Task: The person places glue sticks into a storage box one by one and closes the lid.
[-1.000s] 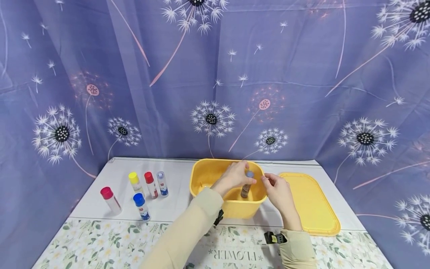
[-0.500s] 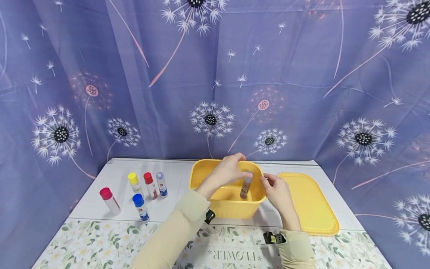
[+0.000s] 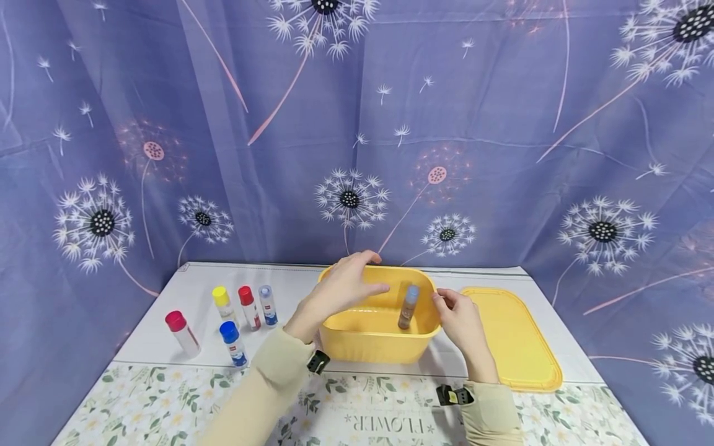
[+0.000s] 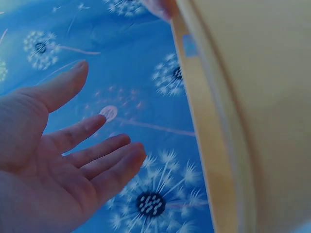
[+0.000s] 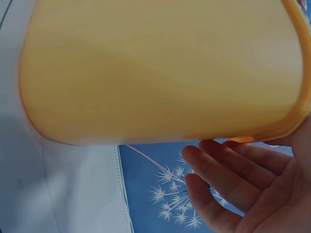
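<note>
My left hand (image 3: 347, 282) hovers over the left part of a yellow plastic bin (image 3: 368, 348), fingers spread and thumb apart, holding nothing. The left wrist view shows the same loosely extended fingers beside the bin's rim (image 4: 228, 141). Inside the bin, near its right end, a small bottle (image 3: 409, 308) with a greyish-blue cap and brownish body stands slightly tilted. My right hand (image 3: 462, 319) holds the bin's right rim between thumb and fingers. In the right wrist view, its fingers (image 5: 228, 174) lie along the outside of the bin wall.
Left of the bin stand several small bottles: pink-capped (image 3: 183, 334), yellow-capped (image 3: 224, 305), red-capped (image 3: 250, 308), blue-capped (image 3: 234, 345) and clear-capped (image 3: 269, 306). A flat yellow lid (image 3: 515, 337) lies to the right. A dandelion-print curtain (image 3: 357, 136) hangs behind the table.
My left hand has let go of the brown bottle and drawn back to the left, its fingers spreading. The bottle stays in the bin; my right hand has kept its place at the rim.
</note>
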`<control>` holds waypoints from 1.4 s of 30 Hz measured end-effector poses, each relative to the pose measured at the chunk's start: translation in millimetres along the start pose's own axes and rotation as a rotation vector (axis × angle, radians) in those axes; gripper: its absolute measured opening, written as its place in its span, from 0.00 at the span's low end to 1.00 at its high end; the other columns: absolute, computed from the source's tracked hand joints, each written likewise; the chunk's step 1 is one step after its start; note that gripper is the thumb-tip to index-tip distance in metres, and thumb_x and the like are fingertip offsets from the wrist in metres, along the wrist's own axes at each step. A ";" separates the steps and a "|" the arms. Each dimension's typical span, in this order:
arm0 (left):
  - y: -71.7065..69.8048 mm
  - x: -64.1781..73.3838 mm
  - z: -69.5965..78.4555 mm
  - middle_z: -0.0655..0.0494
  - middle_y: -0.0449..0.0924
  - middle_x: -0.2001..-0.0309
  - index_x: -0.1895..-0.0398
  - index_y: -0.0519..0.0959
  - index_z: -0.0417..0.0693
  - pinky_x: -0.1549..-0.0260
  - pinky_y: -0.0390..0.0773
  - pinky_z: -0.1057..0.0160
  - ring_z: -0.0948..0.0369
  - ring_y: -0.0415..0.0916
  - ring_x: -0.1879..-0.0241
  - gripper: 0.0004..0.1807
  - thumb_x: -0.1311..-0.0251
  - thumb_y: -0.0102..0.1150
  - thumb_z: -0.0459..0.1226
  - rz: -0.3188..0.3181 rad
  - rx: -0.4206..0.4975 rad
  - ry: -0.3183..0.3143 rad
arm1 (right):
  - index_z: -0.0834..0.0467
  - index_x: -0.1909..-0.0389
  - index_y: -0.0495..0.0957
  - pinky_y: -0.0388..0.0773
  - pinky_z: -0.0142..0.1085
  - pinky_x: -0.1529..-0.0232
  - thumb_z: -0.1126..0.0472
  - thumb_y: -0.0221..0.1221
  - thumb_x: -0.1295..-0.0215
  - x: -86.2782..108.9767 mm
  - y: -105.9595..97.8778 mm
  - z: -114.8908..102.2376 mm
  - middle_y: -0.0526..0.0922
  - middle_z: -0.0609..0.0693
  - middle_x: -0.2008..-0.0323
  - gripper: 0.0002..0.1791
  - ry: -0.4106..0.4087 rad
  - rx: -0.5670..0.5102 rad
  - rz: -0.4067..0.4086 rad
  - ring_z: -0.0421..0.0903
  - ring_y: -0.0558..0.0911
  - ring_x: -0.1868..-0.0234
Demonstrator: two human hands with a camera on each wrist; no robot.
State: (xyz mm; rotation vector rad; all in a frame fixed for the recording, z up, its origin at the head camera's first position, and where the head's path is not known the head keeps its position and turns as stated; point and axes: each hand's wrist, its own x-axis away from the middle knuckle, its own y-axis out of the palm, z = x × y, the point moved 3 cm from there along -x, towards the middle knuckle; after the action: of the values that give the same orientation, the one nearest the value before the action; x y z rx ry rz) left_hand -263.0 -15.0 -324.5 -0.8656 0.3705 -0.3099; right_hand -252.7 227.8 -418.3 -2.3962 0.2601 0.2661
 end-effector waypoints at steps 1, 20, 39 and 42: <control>-3.3 3.1 -1.3 0.53 0.75 0.40 0.38 0.73 0.50 0.41 0.67 0.50 0.52 0.70 0.39 0.30 0.41 0.67 0.51 0.008 -0.013 0.000 | 0.66 0.46 0.79 0.80 0.46 0.58 0.57 0.54 0.27 0.0 -0.3 0.0 0.85 0.59 0.58 0.19 0.002 -0.001 -0.001 0.53 0.84 0.58; -38.2 87.6 -46.3 0.53 0.74 0.38 0.36 0.73 0.49 0.40 0.68 0.48 0.52 0.68 0.37 0.30 0.39 0.65 0.50 0.222 0.015 -0.043 | 0.67 0.46 0.79 0.80 0.47 0.61 0.57 0.54 0.27 0.5 -9.0 2.6 0.85 0.60 0.59 0.19 -0.004 0.018 0.006 0.54 0.84 0.59; -88.6 169.3 -107.2 0.40 0.72 0.38 0.34 0.70 0.47 0.50 0.71 0.39 0.41 0.72 0.43 0.33 0.36 0.58 0.56 0.219 -0.039 -0.269 | 0.66 0.46 0.79 0.80 0.45 0.61 0.57 0.54 0.27 -0.3 -2.5 1.9 0.85 0.60 0.59 0.18 -0.015 -0.001 0.005 0.53 0.84 0.60; -90.1 177.1 -119.0 0.38 0.72 0.39 0.35 0.70 0.43 0.50 0.70 0.38 0.39 0.71 0.42 0.31 0.34 0.59 0.52 0.202 -0.035 -0.287 | 0.66 0.47 0.80 0.80 0.43 0.63 0.57 0.54 0.27 0.2 -0.9 0.5 0.85 0.60 0.60 0.18 -0.019 -0.014 -0.004 0.52 0.84 0.61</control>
State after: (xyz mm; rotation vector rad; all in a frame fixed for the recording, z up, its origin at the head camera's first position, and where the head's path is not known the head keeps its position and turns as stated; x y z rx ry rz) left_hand -167.1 -223.2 -357.9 -0.8854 0.1942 0.0095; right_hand -252.3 228.8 -418.1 -2.4061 0.2458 0.2896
